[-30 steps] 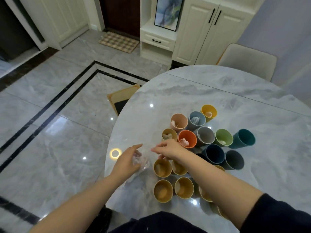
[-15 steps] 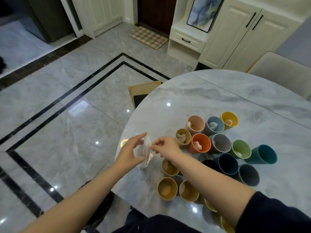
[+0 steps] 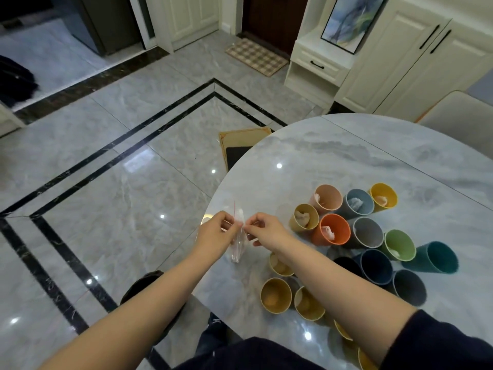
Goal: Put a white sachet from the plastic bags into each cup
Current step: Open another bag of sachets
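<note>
Bright indoor light, glossy glare, wide-angle distortion

Grey marble-look floor tiles [image 3: 106, 182] are gleaming across the left and middle of the scene, catching small bright reflections of ceiling lights, and a double black inlay border [image 3: 149, 124] is running diagonally across them and turning a corner toward the far side. A round grey marble table [image 3: 346, 156] is filling the near right. Past its far edge a pale upholstered chair [image 3: 464, 116] is showing. Cream cabinets [image 3: 400, 62] with black handles are lining the far right wall, with a framed abstract painting [image 3: 352, 20] leaning in an open niche. A checked doormat [image 3: 256, 56] is lying before a dark door [image 3: 272, 17]. A flat cardboard box [image 3: 241, 148] is sitting on the floor beside the table.
</note>
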A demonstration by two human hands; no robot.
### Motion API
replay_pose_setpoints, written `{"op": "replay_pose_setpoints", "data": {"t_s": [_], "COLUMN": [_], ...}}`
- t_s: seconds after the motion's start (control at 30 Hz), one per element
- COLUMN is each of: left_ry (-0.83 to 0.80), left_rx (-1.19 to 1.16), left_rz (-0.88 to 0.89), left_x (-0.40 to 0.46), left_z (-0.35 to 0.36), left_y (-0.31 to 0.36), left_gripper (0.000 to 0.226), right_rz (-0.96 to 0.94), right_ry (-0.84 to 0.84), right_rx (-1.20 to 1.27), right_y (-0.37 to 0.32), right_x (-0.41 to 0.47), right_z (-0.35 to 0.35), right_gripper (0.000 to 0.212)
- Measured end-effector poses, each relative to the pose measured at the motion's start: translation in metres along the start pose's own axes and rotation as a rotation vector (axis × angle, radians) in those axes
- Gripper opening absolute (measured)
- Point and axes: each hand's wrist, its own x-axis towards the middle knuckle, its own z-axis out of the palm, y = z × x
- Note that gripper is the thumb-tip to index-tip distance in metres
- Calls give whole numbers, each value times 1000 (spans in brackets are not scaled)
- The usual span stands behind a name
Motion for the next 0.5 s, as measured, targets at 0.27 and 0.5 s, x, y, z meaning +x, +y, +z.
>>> {"op": "replay_pose_setpoints", "data": {"t_s": [0.27, 0.5], "left_ry": [-26, -50], "left_rx": [-330, -512], "left_rz": [-104, -238], "left_x": [0, -2], "left_z": [-6, -5], "left_y": [4, 12], "left_gripper": [10, 15], "right_rz": [-24, -78], "right_ry": [170, -5], "right_rx": [90, 200], "right_y": [-4, -9], "right_x": [-7, -19], "right_z": [1, 4], "right_gripper": [12, 29]}}
